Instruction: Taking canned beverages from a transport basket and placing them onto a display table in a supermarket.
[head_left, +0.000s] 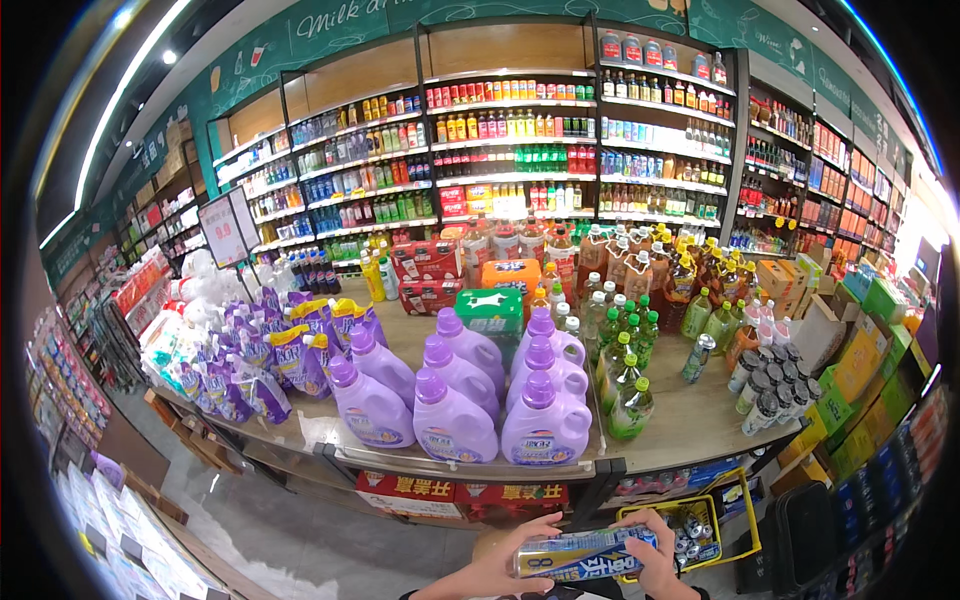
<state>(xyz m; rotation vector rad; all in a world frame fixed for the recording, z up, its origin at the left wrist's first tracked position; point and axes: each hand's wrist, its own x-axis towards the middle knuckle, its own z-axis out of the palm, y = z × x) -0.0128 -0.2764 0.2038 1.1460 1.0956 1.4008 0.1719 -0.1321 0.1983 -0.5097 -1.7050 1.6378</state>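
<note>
Low in front of me, a tall blue, yellow and silver drink can (589, 555) lies on its side between my hands. My left hand (502, 559) grips the silver end, fingers above and thumb below. Around the other end curl the fingers of my right hand (656, 551). Just beyond that hand a yellow shopping basket (621, 516) stands low down, with several metal cans (691, 534) inside. On the wooden display table (679, 420) a single upright can (699, 358) stands left of a cluster of dark-topped cans (776, 386).
Several purple detergent jugs (544, 427) line the table's front edge, beside green-capped bottles (630, 409). Detergent pouches (255, 390) fill the left side. Red cartons (405, 491) sit underneath. A black case (802, 536) stands right of the basket. Stocked drink shelves (514, 180) rise behind.
</note>
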